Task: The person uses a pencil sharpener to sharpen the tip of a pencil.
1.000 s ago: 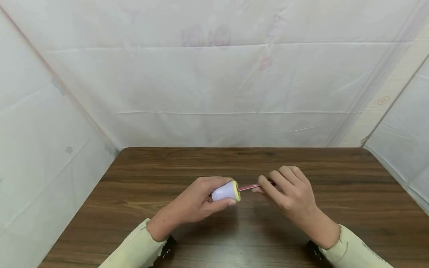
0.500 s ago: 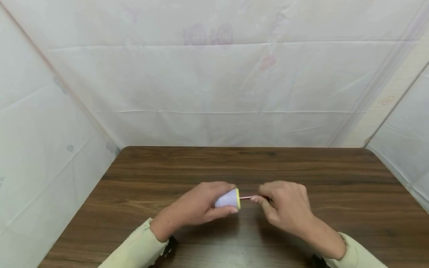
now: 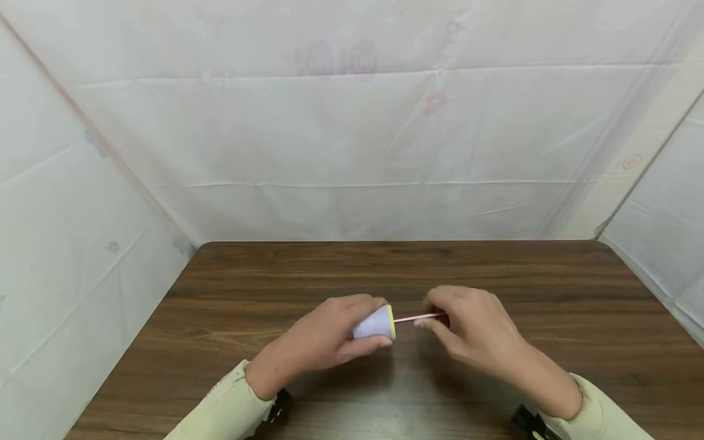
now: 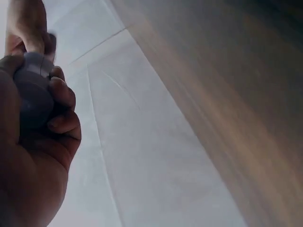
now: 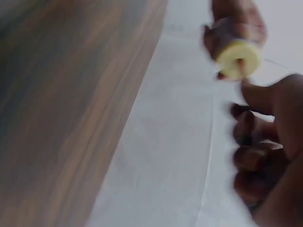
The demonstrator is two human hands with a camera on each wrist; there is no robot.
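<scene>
White sheeting walls in a dark wood-grain table (image 3: 308,391); from the head view, the left hand (image 3: 324,336) is wrapped round a small lavender plastic sharpener with a yellow rim (image 3: 376,323), held just above the tabletop. Just right of that grip, the right hand (image 3: 467,327) pinches a thin pink pencil (image 3: 418,317), whose far end meets the yellow rim.

At the left wrist, the fingers (image 4: 61,101) curl clenched about the lavender body, barely lit.

At the right wrist, blurred, the yellow face (image 5: 238,57) of the sharpener shows beyond the curled fingers (image 5: 251,156); the pencil itself cannot be made out.

Judging by this, the pencil is seated for turning; the next move likely calls for a steady twist while the left hand holds firm.
</scene>
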